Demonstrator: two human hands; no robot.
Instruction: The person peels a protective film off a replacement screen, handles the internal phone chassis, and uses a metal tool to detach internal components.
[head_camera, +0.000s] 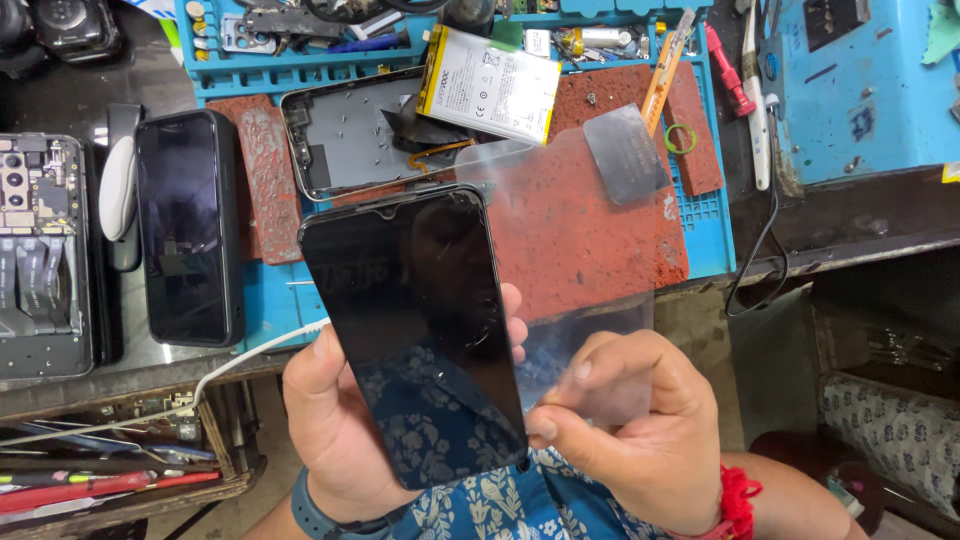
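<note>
The black, glossy, rectangular smartphone with a notch at its top edge (415, 330) is held up over the bench edge, screen facing up and dark, mirroring a patterned blue shirt. The left hand (340, 420) is clasped around its lower left side from behind. The right hand (625, 430) pinches 1 clear, thin plastic film sheet (575, 230) by its lower corner, lifted just beside the screen. It looks like a film-peeling or film-laying step; next calls for steady alignment, I'd judge. Behind, an opened phone back shell (350, 135) lies on the blue repair mat (705, 215).
</note>
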